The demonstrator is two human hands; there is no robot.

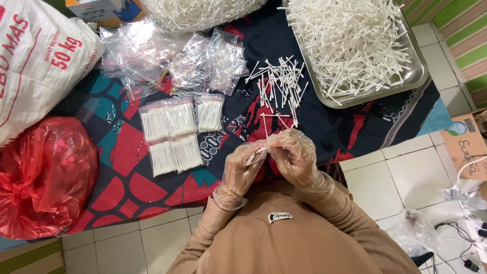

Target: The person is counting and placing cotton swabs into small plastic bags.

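Wearing thin clear plastic gloves, the person is bringing both hands together above the patterned cloth covering the surface. The left hand and the right hand are pinching a small bundle of cotton swabs between them, fingers curled closed around it. Just beyond the hands, a loose pile of swabs is lying on the cloth. Four filled clear packets of swabs are sitting to the left, near the left hand. A metal tray heaped with swabs is resting at the far right. A red plastic bag is sitting at the left edge.
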